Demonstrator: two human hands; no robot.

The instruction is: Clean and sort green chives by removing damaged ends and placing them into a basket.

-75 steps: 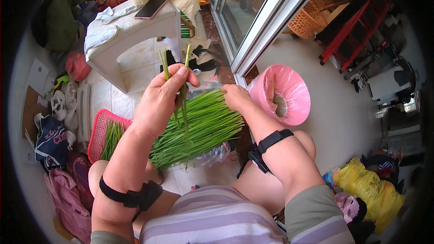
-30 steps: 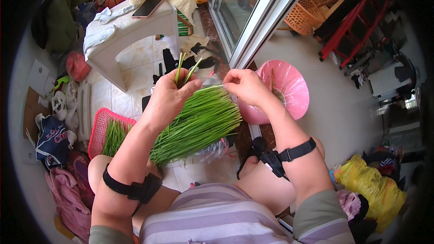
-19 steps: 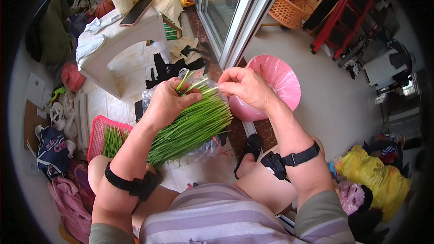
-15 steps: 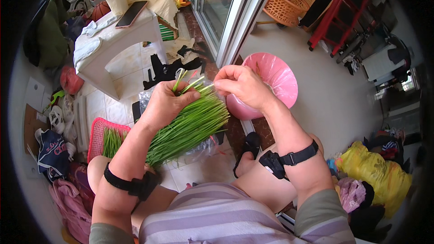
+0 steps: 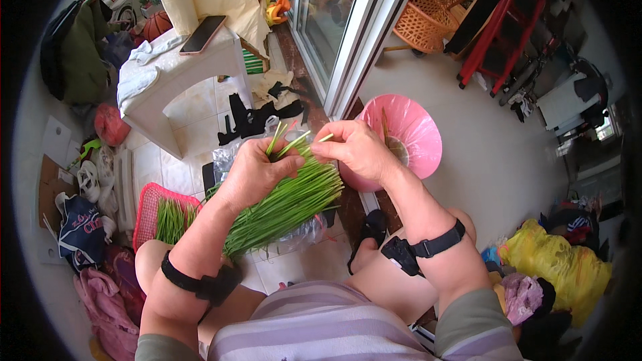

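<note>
A large heap of garlic chives [image 5: 294, 208] lies before me on clear plastic, pale ends pointing away. Over its far end, my left hand [image 5: 257, 172] is closed around a few chives, their ends poking up past the thumb and forefinger. Close on its right, my right hand [image 5: 359, 152] pinches a chive stalk, whose pale tip shows above thumb and forefinger. More chives [image 5: 172, 222] lie in a pink mesh basket [image 5: 142, 219] at the left. Just beyond my right hand stands a pink bin [image 5: 422, 120] with a clear liner and some scraps inside.
A white stool [image 5: 137, 103] at the far left carries a phone [image 5: 202, 35], cloths and a paper roll [image 5: 179, 7]. Black cloth pieces [image 5: 251, 119] lie on the tiles. A sliding door frame [image 5: 364, 40] rises beyond the bin. Bags and clothes [image 5: 555, 257] are piled at right.
The whole view has shifted, so things sit slightly lower. My right fingers have come a little nearer my left hand, and a pale stalk tip now shows in their pinch.
</note>
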